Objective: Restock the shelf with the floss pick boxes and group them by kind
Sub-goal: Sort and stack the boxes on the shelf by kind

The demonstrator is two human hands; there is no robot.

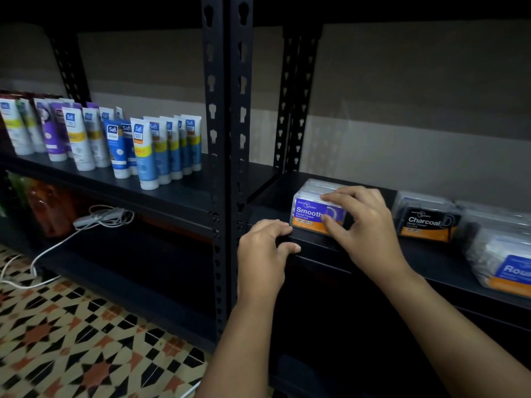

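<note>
Nearest the camera, the left hand (pixel 265 248) curls its fingers over the front lip of the dark metal shelf (pixel 316 248), holding the edge and no box. Just beyond it, the right hand (pixel 365 222) pinches the front box of the Smooth floss pick boxes (pixel 309 214), fingers laid over the top and thumb on the purple label face. That box sits right at the shelf's front edge, at the head of a row of clear boxes running back toward the wall.

The main risk, as I judge it, lies at that edge: the box stands flush with the lip, so a pull forward or a slack grip could tip it off onto the patterned tiled floor (pixel 71 326). Pushing too hard could instead skew the row behind it.

Further right stands a Charcoal floss pick box (pixel 425 222), apart from the Smooth row, and past it a Round floss pick box (pixel 505 268) lies tilted at the frame edge, overhanging the front. A sweep of the right forearm could knock either one and mix the kinds.

On the neighbouring bay, beyond the upright post (pixel 227 139), Safi tubes (pixel 143 147) stand in rows, well clear of the hands.
</note>
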